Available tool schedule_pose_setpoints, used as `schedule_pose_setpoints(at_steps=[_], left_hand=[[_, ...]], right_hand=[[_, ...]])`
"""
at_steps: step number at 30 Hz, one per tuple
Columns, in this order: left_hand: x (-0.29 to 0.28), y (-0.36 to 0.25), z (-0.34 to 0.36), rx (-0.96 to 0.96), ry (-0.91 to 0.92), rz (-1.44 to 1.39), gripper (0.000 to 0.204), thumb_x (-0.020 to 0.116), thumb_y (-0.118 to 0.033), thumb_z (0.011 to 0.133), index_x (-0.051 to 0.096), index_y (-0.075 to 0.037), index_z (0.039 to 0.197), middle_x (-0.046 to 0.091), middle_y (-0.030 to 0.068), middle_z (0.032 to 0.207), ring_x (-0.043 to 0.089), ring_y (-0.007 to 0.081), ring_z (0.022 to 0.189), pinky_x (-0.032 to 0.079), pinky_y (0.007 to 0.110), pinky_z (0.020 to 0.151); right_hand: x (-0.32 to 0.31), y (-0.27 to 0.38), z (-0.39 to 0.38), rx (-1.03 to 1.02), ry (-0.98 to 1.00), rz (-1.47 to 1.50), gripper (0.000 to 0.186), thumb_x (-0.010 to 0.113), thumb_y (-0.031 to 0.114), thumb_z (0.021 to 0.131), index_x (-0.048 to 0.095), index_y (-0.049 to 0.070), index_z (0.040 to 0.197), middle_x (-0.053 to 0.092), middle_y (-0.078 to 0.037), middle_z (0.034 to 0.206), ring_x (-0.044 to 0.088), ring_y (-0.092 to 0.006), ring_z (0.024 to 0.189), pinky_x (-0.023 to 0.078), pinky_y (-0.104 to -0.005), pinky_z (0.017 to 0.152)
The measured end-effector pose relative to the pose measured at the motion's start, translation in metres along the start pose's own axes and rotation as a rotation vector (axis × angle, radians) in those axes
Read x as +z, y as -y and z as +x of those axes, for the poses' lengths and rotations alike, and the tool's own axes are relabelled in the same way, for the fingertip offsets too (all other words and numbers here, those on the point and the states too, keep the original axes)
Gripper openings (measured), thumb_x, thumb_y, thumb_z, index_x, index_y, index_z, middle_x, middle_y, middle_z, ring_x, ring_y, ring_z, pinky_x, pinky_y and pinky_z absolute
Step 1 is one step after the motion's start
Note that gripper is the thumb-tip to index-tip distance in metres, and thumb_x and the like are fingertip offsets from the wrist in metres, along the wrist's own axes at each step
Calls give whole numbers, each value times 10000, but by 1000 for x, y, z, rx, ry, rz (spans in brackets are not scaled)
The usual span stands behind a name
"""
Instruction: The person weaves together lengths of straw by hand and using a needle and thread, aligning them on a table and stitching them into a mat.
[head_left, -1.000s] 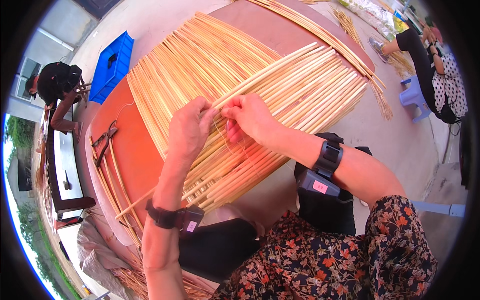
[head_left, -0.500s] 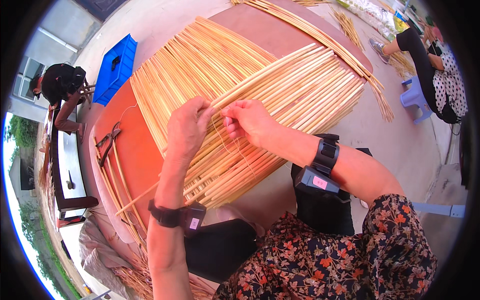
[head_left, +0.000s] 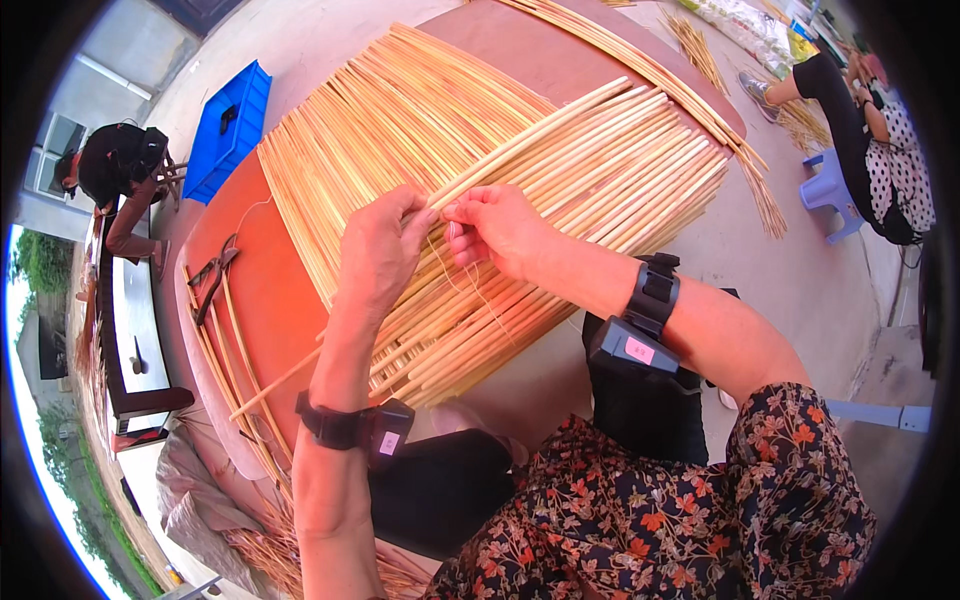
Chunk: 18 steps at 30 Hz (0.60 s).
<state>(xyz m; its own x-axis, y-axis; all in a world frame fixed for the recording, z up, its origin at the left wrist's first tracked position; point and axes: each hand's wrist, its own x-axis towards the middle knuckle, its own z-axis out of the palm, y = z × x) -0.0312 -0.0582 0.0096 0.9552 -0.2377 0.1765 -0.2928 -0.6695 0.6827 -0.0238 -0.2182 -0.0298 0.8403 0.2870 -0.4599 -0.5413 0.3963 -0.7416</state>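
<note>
A mat of long pale reed sticks lies across the table, its near part folded over toward me. My left hand pinches a stick at the upper edge of the fold, thumb and fingers pressed together. Right beside it, my right hand is closed in a pinch on a thin pale thread, which loops down over the sticks. The fingertips of both hands nearly touch. Just where the thread passes round the stick is hidden by my fingers.
Pruning shears and loose sticks lie on the reddish table at left. More sticks run along its far right edge. A blue crate stands beyond. One person bends at left; another sits at right near a purple stool.
My hands stay pinched at almost the same spot, the right fingers shifting slightly. The view has moved a little; the person at left has shifted slightly.
</note>
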Motion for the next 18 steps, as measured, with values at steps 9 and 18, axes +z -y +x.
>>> schedule_pose_setpoints(at_steps=[9,18], left_hand=[[4,-9,-2,133,-150,215,120,673,-118,829,594,-47,884,608,110,797,603,302,739,481,393,637],[12,-17,-4,275,-211,332,123,676,-119,819,569,-63,844,578,89,790,586,291,746,478,403,621]], right_hand=[[5,13,5,159,-63,166,261,632,332,904,550,93,837,520,-16,639,480,-125,527,423,-268,473],[13,4,8,-32,-164,68,321,630,358,843,622,37,845,514,-47,692,421,-161,469,351,-312,430]])
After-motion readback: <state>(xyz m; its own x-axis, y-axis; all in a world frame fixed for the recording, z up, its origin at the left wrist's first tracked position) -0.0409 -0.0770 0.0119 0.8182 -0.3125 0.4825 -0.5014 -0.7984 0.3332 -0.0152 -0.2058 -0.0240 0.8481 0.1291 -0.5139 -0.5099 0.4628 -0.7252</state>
